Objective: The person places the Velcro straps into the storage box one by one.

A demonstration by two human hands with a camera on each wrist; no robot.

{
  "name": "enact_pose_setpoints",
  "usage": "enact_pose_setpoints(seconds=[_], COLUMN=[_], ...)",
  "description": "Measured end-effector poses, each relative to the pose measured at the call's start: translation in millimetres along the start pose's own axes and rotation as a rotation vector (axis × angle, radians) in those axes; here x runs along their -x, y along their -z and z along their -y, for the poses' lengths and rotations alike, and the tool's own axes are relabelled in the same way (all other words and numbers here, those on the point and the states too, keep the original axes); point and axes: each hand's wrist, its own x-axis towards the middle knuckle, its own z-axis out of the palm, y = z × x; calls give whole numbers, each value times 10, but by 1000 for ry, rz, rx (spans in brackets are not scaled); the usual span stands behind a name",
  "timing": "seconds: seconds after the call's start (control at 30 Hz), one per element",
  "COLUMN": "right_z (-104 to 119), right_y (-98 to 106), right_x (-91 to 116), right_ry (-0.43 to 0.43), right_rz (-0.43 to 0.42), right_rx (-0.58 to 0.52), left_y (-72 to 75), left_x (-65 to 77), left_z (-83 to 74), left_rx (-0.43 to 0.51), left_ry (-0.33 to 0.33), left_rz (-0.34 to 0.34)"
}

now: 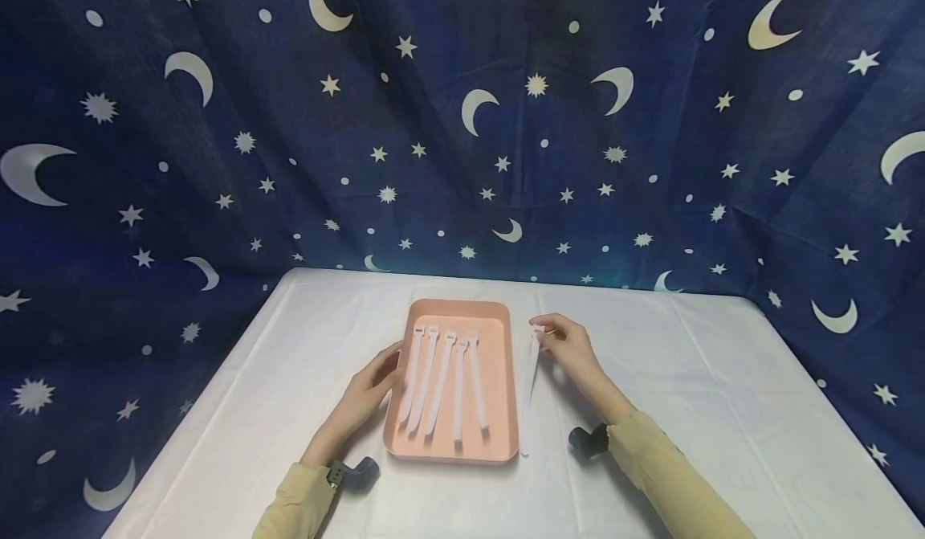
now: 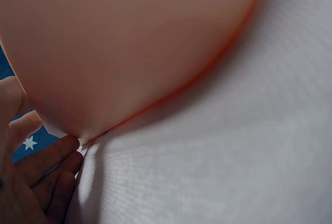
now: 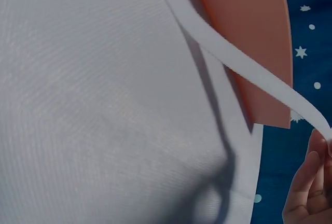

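In the head view, a shallow pink tray (image 1: 498, 410) holds several white straps (image 1: 440, 386) laid lengthwise, slotted heads toward the far end. My left hand (image 1: 366, 385) is at the tray's left side; in the left wrist view its fingertips (image 2: 70, 143) touch the outer wall near the table. Beside the tray's right side, my right hand (image 1: 571, 346) pinches another white strap (image 1: 532, 374) by its slotted head. This strap hangs down toward me, its tail end close to the tray's near right corner. The right wrist view shows the strap (image 3: 244, 66) curving across the tray wall.
A white cloth (image 1: 694, 410) covers the table beneath the tray. Behind the table hangs a dark blue curtain (image 1: 433, 121) with moons and stars. Dark wrist cameras (image 1: 359, 475) stick out from both forearms, low over the cloth.
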Motion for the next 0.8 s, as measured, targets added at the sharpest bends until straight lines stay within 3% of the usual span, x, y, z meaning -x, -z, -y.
enact_pose_setpoints(seconds=[0.8], right_z=[209], right_y=[217], right_x=[123], right_ry=[65], right_rz=[9], right_rx=[-61], left_y=[5], left_x=[-14], left_z=[27], left_rx=[30], left_ry=[-13], left_rz=[-1])
